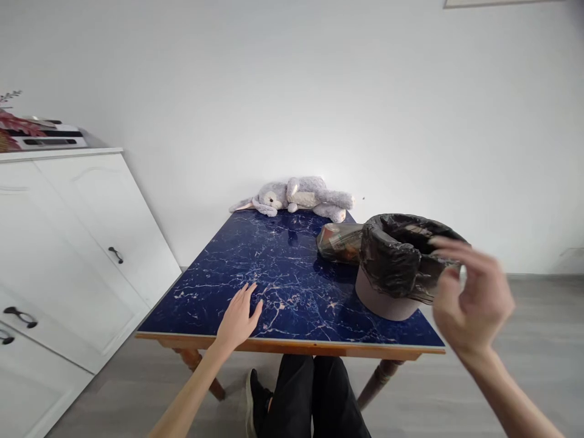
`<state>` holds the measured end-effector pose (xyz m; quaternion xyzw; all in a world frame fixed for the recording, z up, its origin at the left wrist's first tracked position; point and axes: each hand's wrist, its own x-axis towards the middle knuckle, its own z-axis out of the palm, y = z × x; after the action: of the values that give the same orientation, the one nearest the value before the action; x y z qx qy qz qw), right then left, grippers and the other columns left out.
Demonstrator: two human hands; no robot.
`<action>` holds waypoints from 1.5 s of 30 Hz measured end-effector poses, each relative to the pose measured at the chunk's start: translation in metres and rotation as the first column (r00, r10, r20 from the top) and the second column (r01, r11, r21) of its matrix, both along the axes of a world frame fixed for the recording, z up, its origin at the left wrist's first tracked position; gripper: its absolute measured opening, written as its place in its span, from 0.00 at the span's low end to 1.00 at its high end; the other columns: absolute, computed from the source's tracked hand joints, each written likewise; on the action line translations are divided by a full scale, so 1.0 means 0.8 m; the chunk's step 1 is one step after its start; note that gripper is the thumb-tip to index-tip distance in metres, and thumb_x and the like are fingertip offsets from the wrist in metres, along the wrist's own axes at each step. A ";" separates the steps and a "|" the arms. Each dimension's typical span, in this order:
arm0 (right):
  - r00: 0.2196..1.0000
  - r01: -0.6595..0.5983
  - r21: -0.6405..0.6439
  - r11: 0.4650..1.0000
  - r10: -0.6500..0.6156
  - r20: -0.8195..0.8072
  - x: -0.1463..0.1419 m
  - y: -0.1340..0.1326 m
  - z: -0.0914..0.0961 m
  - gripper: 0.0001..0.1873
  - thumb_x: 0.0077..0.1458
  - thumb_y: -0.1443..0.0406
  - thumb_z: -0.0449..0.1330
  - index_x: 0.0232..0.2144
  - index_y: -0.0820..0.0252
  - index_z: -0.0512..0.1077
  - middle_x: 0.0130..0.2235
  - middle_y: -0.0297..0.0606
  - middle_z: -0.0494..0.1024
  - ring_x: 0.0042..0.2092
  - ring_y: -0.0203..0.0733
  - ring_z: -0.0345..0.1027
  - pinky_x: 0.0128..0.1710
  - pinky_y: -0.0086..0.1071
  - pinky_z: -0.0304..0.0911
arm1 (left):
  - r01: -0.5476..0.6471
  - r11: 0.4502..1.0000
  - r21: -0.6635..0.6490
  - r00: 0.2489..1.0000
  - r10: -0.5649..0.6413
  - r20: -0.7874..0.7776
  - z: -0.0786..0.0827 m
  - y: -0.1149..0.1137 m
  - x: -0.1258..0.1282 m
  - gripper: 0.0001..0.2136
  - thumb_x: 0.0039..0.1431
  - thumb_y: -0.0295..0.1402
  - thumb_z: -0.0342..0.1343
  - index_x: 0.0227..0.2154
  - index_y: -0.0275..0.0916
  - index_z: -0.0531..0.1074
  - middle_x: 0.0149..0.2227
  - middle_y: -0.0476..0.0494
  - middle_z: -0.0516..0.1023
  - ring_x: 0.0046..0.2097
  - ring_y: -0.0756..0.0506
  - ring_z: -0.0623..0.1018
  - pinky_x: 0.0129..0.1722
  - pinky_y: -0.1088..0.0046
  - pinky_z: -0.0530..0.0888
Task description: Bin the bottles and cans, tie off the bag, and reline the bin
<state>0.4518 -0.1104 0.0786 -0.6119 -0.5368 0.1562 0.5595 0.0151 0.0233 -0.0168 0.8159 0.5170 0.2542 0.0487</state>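
Observation:
My left hand [238, 317] lies flat on the blue marble-patterned table [274, 267] near its front edge, fingers stretched out and holding nothing. My right hand [469, 295] hovers in the air at the right, fingers loosely spread, just beside the rim of a small round bin [387, 298] lined with a black plastic bag [396, 249]. The bin stands at the table's front right corner. Behind it lies a brownish wrapped packet [340, 242].
A grey plush toy [296, 196] lies at the table's far edge against the white wall. A white cabinet [68, 243] with dark handles stands to the left. My legs in black trousers [314, 395] show under the table. The floor is grey.

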 end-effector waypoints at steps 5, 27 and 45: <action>0.974 -0.226 -0.063 0.972 0.225 -0.018 -0.093 0.012 -0.039 0.10 0.53 0.62 0.58 0.31 0.52 0.80 0.32 0.40 0.81 0.33 0.47 0.76 0.33 0.35 0.71 | -0.019 1.000 0.004 1.000 0.019 -0.013 0.000 0.000 0.001 0.27 0.75 0.48 0.45 0.69 0.37 0.64 0.70 0.30 0.69 0.73 0.32 0.66 0.71 0.46 0.65; 0.962 -0.237 -0.216 0.947 0.197 -0.190 -0.130 0.057 -0.151 0.13 0.62 0.61 0.52 0.31 0.55 0.75 0.28 0.34 0.78 0.26 0.39 0.71 0.29 0.31 0.65 | -0.077 0.996 -0.035 0.995 0.080 0.066 -0.001 -0.007 0.002 0.24 0.74 0.46 0.47 0.66 0.42 0.68 0.69 0.36 0.71 0.69 0.33 0.71 0.67 0.49 0.71; 0.972 -0.235 -0.256 0.938 0.218 -0.092 -0.136 0.102 -0.138 0.13 0.59 0.61 0.52 0.31 0.54 0.77 0.32 0.33 0.83 0.19 0.36 0.68 0.26 0.31 0.64 | -0.098 0.995 -0.032 0.991 0.101 0.085 -0.001 -0.003 0.001 0.21 0.74 0.44 0.46 0.62 0.43 0.71 0.68 0.37 0.73 0.68 0.34 0.73 0.66 0.49 0.73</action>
<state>0.3427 -0.0291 -0.0317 -0.6102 -0.5603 0.3089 0.4673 0.0157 0.0209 -0.0176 0.7766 0.5580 0.2841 0.0696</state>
